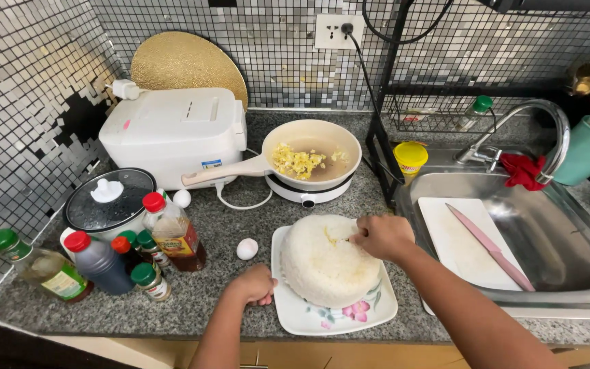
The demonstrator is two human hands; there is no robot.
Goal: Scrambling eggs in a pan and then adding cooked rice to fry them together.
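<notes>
Fingers of the left hand point(253, 284) curled against the edge of the floral plate point(308, 318), bracing it on the tabletop point(227, 232). The right hand point(382, 236) pinched at the top of the molded rice mound point(326, 260). Pressing too hard could have crumbled the dome or slid the plate toward the loose egg point(246, 249) just beyond.

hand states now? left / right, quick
Left hand: closed into a loose fist, steadying the edge of the floral plate.
Right hand: fingers pinched together on top of the rice mound.
</notes>
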